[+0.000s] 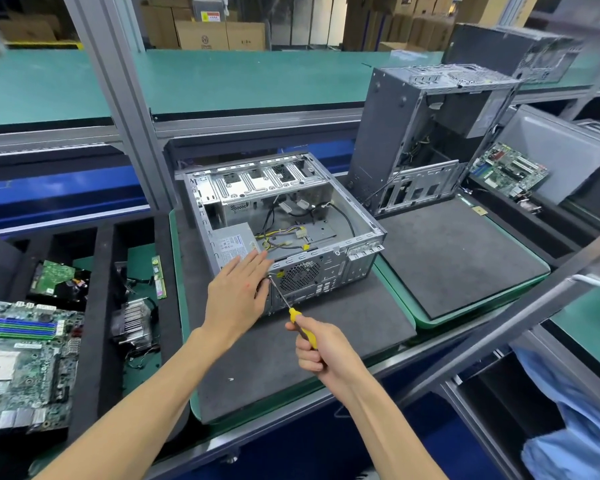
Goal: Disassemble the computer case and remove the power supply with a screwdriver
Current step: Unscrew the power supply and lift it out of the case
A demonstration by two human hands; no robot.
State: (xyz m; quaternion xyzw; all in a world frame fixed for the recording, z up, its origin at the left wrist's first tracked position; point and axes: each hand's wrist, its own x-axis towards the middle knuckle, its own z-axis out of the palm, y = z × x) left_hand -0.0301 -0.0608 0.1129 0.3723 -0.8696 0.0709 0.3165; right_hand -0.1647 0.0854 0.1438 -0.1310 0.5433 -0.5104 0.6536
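While the open computer case (pixel 281 233) lies on the dark mat (pixel 343 327), its power supply (pixel 232 244) is pressed by the left hand's (pixel 238 292) straight, closed fingers; the screwdriver (pixel 297 311) is gripped in the right hand (pixel 321 351), tip at the rear panel.

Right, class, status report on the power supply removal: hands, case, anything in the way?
Left hand flat on power supply. Right hand grips screwdriver, tip at rear panel screw. Computer case open. Loose cables beside supply.

Grey mat (pixel 343 327) on bench, computer case (pixel 329 271) lying on it.
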